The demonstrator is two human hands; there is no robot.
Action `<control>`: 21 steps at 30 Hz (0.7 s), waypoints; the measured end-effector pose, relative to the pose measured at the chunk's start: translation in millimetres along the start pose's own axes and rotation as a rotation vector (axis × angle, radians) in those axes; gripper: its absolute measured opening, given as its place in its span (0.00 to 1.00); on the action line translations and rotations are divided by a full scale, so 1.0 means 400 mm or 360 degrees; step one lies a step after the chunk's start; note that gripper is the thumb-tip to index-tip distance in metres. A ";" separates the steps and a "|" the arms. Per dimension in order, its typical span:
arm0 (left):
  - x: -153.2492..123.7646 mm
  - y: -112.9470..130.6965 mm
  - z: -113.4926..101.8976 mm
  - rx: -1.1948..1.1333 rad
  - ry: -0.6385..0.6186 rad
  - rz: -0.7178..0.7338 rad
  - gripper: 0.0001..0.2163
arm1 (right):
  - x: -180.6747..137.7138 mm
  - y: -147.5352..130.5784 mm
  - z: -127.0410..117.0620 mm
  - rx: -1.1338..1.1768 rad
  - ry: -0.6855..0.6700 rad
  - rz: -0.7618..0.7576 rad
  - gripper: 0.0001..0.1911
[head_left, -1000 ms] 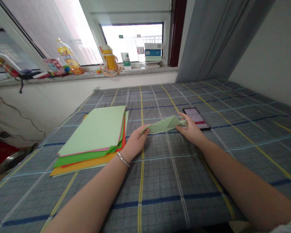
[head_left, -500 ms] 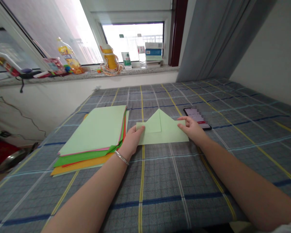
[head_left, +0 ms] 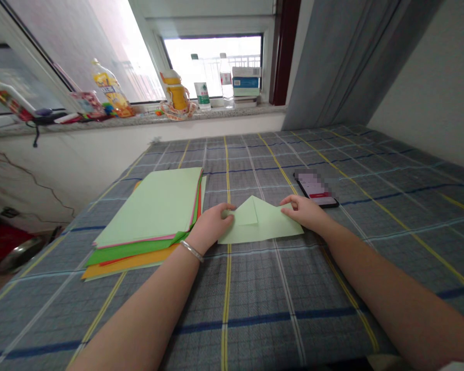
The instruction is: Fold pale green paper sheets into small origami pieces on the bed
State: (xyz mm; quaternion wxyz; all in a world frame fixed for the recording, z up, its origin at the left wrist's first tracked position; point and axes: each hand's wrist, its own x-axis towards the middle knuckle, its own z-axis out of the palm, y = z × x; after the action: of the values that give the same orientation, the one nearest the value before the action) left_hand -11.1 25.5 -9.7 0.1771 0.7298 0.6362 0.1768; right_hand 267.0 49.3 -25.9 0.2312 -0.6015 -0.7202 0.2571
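Note:
A folded sheet of pale green paper [head_left: 268, 222] is before me, with a pointed peak at its far side and a flat band along its near edge. My left hand [head_left: 213, 225] pinches its left end between thumb and fingers. At the right end, my right hand [head_left: 303, 212] grips the paper with thumb and forefinger. A stack of coloured paper [head_left: 150, 206], pale green on top with pink, green, red and orange below, lies just left of my left hand. A phone [head_left: 317, 191] lies beyond my right hand.
Everything lies on a grey checked cloth [head_left: 255, 288]. Along the windowsill [head_left: 139, 112] stand a yellow drink bottle [head_left: 112, 88], a yellow cup with a strap [head_left: 177, 95], a clear bottle [head_left: 226, 82] and stacked boxes [head_left: 246, 82]. A grey curtain [head_left: 332, 62] hangs at the right.
The folded paper has come nearer to me and its peak looks lower and flatter. Both hands stay at its ends, their fingers slightly shifted.

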 end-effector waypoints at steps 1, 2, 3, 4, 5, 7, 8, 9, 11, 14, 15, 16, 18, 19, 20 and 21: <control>0.001 -0.001 0.001 0.0026 -0.0004 0.0018 0.15 | 0.000 0.001 0.000 -0.0066 0.0021 -0.0028 0.11; 0.001 -0.002 0.001 0.0048 -0.0011 0.0033 0.15 | -0.001 0.001 -0.001 -0.0114 0.0031 -0.0048 0.11; 0.001 -0.002 0.000 0.0068 -0.0020 0.0035 0.14 | -0.001 0.001 -0.002 -0.0149 0.0034 -0.0058 0.11; 0.001 -0.001 0.000 0.0086 -0.0030 0.0022 0.14 | -0.002 0.000 -0.002 -0.0178 0.0029 -0.0060 0.11; 0.000 0.000 -0.001 0.0106 -0.0037 0.0001 0.14 | -0.004 -0.001 -0.003 -0.0209 0.0021 -0.0060 0.11; -0.002 0.004 0.001 0.0170 -0.0010 -0.0020 0.14 | -0.006 -0.003 -0.003 -0.0289 0.0017 -0.0090 0.11; -0.003 0.006 0.003 0.0217 0.0040 -0.0003 0.14 | -0.007 -0.005 -0.003 -0.0333 0.0030 -0.0132 0.11; -0.005 0.008 0.007 0.0269 0.0112 0.0044 0.14 | -0.008 -0.007 -0.002 -0.0378 0.0062 -0.0198 0.12; -0.007 0.011 0.018 0.0378 0.0262 0.0231 0.15 | -0.010 -0.012 0.002 -0.0466 0.0171 -0.0405 0.12; -0.010 0.015 0.035 0.0470 0.0316 0.0643 0.16 | -0.017 -0.026 0.013 -0.0532 0.0239 -0.0807 0.14; -0.010 0.017 0.040 0.0474 0.0279 0.0781 0.16 | -0.022 -0.032 0.018 -0.0528 0.0199 -0.0927 0.15; -0.011 0.019 0.043 0.0468 0.0228 0.0895 0.16 | -0.027 -0.040 0.023 -0.0512 0.0132 -0.1026 0.15; -0.014 0.023 0.044 0.0439 0.0121 0.1033 0.16 | -0.038 -0.055 0.033 -0.0484 -0.0026 -0.1145 0.15; -0.016 0.026 0.042 0.0424 0.0067 0.1062 0.16 | -0.044 -0.061 0.037 -0.0476 -0.0097 -0.1176 0.15; -0.019 0.029 0.039 0.0410 0.0014 0.1075 0.16 | -0.048 -0.067 0.040 -0.0470 -0.0159 -0.1191 0.16; -0.022 0.031 0.036 0.0404 -0.0032 0.1077 0.16 | -0.052 -0.071 0.042 -0.0461 -0.0206 -0.1195 0.16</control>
State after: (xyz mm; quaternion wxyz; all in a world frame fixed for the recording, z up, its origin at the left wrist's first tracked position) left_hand 5.4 14.7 -16.5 0.0227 0.9170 0.3737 0.1378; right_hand 238.6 23.0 -20.8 0.1759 -0.3056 -0.9316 0.0880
